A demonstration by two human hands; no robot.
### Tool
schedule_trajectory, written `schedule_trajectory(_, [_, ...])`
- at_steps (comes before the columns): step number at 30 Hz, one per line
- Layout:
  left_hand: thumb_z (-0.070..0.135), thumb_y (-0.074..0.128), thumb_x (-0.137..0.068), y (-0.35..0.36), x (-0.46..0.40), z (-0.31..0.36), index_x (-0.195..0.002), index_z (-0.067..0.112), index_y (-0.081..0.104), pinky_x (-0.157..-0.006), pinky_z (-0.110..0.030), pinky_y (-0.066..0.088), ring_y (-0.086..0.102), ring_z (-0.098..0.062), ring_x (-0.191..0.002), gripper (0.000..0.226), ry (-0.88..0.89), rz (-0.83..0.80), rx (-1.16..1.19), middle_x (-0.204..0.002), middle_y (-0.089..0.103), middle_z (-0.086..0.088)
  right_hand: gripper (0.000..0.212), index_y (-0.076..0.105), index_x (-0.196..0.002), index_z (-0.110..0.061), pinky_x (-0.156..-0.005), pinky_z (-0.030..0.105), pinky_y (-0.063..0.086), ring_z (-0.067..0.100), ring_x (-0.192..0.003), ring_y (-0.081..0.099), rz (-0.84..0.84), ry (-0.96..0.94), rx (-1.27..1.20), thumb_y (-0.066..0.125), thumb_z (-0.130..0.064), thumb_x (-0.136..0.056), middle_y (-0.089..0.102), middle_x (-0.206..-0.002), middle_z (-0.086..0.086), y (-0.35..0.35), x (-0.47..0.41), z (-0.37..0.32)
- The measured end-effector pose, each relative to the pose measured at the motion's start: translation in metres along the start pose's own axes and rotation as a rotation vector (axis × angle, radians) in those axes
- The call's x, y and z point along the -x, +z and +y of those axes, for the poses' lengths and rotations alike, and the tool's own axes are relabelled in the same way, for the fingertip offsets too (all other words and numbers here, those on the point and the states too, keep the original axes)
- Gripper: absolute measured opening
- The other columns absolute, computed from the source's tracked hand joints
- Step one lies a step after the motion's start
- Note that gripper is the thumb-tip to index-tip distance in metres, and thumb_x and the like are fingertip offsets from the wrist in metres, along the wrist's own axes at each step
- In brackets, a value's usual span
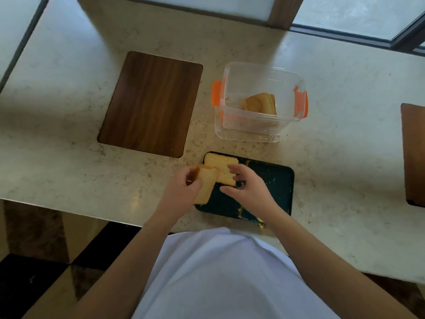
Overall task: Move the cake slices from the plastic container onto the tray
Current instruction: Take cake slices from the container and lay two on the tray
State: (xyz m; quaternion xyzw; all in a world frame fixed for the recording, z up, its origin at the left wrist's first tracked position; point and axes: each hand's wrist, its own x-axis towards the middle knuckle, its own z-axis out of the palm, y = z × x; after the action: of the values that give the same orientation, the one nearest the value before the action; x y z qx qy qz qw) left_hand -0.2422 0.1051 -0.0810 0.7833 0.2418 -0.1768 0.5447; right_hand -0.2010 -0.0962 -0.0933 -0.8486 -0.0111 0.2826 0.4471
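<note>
- Counter (333,169): pale beige speckled stone, smooth with a slight sheen; carries everything noted below.
- Dark green rectangular tray with rounded corners (279,187), lying flat at the near counter edge, scattered with yellow crumbs and smears.
- Flat yellow sponge cake slice (222,168), roughly rectangular with a porous crumb, lying on the tray's far left corner.
- Second yellow cake slice (205,187), same spongy texture, tilted along the tray's left edge; its far end overlaps the flat slice and its near end reaches the tray rim.
- Left hand (184,192): thumb and fingers clamped on the left side of the second slice.
- Right hand (247,187): fingers spread and curled above the tray, fingertips at the right edge of the flat slice; whether they actually press on it cannot be told. Nothing held.
- Hands sit near each other, with both slices between them.
- Clear square plastic container with orange side clips (258,102), lid off, standing just beyond the tray.
- Remaining golden-brown cake slices (261,104) leaning together inside the container, toward its right side; count unclear through the plastic.
- Dark brown wood-grain rectangular board with rounded corners (150,104), flat on the counter left of the container.
</note>
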Motion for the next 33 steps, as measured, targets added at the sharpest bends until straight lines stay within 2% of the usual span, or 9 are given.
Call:
schedule_trajectory(4, [0.028,0.059,-0.097,0.008,0.0,0.009,-0.1,0.029,0.063,-0.068,-0.023,0.046,0.06,-0.01,-0.079,0.005,0.17,-0.17,-0.17,-0.088,0.064,0.006,0.043,0.064,-0.129,-0.03,-0.099,0.03,0.05,0.002,-0.112,0.058,-0.062,-0.089,0.056,0.075,-0.032,-0.087,0.066,-0.123,-0.013,-0.007,-0.003,-0.012])
schedule_trajectory(6, [0.033,0.06,-0.096,0.007,-0.003,0.012,-0.096,0.036,0.063,-0.066,-0.021,0.048,0.058,-0.005,-0.073,0.004,0.185,-0.255,-0.186,-0.082,0.064,0.009,0.032,0.071,-0.118,-0.025,-0.092,0.031,0.054,0.002,-0.101,0.063,-0.107,-0.054,0.012,0.076,-0.031,-0.087,0.071,-0.11,-0.012,-0.011,-0.003,-0.012])
schedule_trajectory(8, [0.037,0.064,-0.093,0.001,-0.006,0.01,-0.102,0.042,0.064,-0.071,-0.014,0.05,0.063,0.002,-0.083,0.009,0.131,-0.313,-0.136,-0.091,0.068,0.016,0.025,0.073,-0.108,-0.023,-0.085,0.031,0.055,0.006,-0.093,0.067,-0.116,-0.025,-0.039,0.078,-0.031,-0.085,0.073,-0.1,-0.01,-0.015,-0.001,-0.01])
schedule_trajectory(10, [0.037,0.072,-0.089,-0.008,-0.007,0.001,-0.111,0.035,0.066,-0.087,-0.027,0.054,0.066,-0.008,-0.101,0.022,0.0,-0.287,0.002,-0.107,0.07,0.012,0.02,0.073,-0.102,-0.023,-0.083,0.034,0.057,0.01,-0.091,0.069,-0.098,-0.007,-0.101,0.079,-0.029,-0.084,0.074,-0.097,-0.007,-0.019,0.003,-0.006])
schedule_trajectory(12, [0.032,0.077,-0.086,-0.015,-0.007,-0.009,-0.115,0.024,0.067,-0.092,-0.037,0.056,0.07,-0.018,-0.103,0.031,-0.107,-0.242,0.154,-0.116,0.071,-0.001,0.017,0.072,-0.1,-0.024,-0.084,0.035,0.057,0.011,-0.09,0.069,-0.079,0.005,-0.154,0.079,-0.028,-0.085,0.074,-0.096,-0.006,-0.022,0.008,-0.002])
schedule_trajectory(17, [0.015,0.076,-0.088,-0.008,-0.003,-0.023,-0.117,0.014,0.068,-0.082,-0.03,0.06,0.074,-0.024,-0.1,0.031,-0.211,-0.284,0.388,-0.11,0.076,-0.009,0.019,0.071,-0.099,-0.024,-0.084,0.037,0.058,0.017,-0.09,0.071,-0.042,0.069,-0.319,0.08,-0.031,-0.084,0.075,-0.097,-0.001,-0.018,0.014,0.004])
schedule_trajectory(25, [0.023,0.064,-0.096,0.002,-0.006,-0.025,-0.115,0.015,0.07,-0.081,-0.029,0.059,0.072,-0.024,-0.1,0.022,-0.188,-0.248,0.164,-0.108,0.075,-0.01,0.02,0.06,-0.102,-0.028,-0.065,0.016,0.046,0.005,-0.087,0.063,0.111,0.189,-0.109,0.075,-0.027,-0.089,0.065,-0.097,-0.014,0.006,0.017,0.022])
schedule_trajectory(30, [0.027,0.06,-0.098,0.002,-0.011,-0.026,-0.115,0.017,0.069,-0.086,-0.032,0.058,0.069,-0.022,-0.103,0.022,-0.167,-0.253,0.075,-0.109,0.072,-0.006,0.01,0.059,-0.098,-0.019,-0.074,0.03,0.051,0.016,-0.087,0.057,0.107,0.143,0.059,0.068,-0.023,-0.093,0.058,-0.096,-0.002,0.025,0.016,0.024])
schedule_trajectory(33, [0.028,0.058,-0.098,0.0,-0.012,-0.029,-0.116,0.02,0.068,-0.077,-0.026,0.056,0.069,-0.015,-0.098,0.021,-0.161,-0.225,0.058,-0.107,0.072,0.0,0.012,0.062,-0.103,-0.018,-0.073,0.029,0.045,0.016,-0.087,0.056,0.103,0.142,0.099,0.067,-0.024,-0.093,0.055,-0.099,0.0,0.029,0.014,0.025])
